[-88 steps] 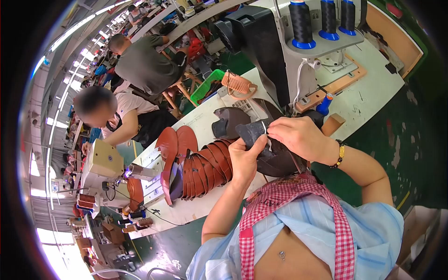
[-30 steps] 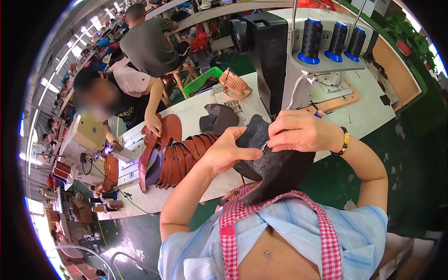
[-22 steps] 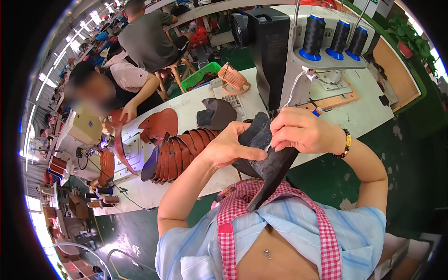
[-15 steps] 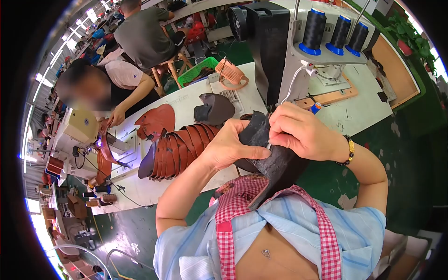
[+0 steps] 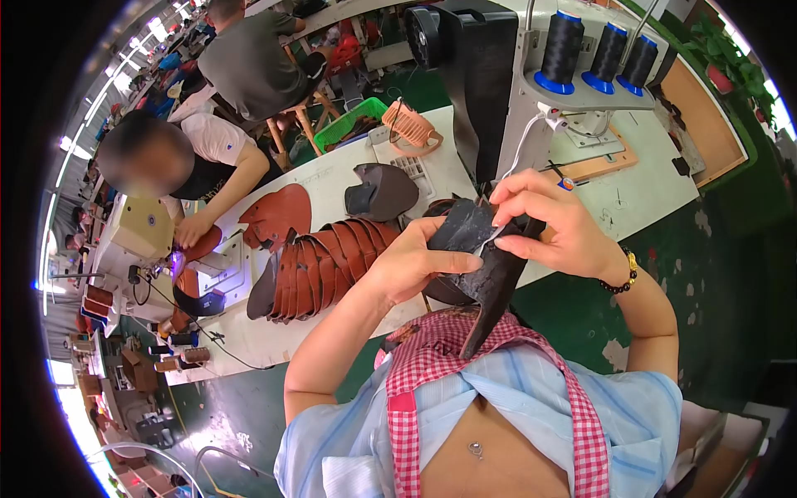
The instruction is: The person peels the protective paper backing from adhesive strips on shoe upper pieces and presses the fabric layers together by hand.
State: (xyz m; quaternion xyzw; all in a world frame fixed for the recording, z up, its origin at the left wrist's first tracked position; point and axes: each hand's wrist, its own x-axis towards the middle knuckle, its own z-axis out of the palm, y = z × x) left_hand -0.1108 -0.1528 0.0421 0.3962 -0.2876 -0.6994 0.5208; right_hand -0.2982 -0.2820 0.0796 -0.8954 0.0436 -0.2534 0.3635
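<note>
My left hand grips a dark leather shoe upper, thumb on its grey, rough inner face and fingers behind it. A thin white strip lies across that face, its upper end running into the pinched fingers of my right hand. Whether it is tape or thread I cannot tell. The lower edge of the upper hangs tilted over my red checked apron. On the table to the left lie a row of overlapping brown leather uppers and a separate black piece.
A co-worker handles leather at a sewing machine on the left; another person sits behind. Black thread cones stand on the machine at right. A peach-coloured fan and a green basket are beyond the table.
My right hand has shifted slightly up and right with its fingers more extended, and the white strip shows more. The leather upper has turned a little. The co-worker's brown leather has moved.
</note>
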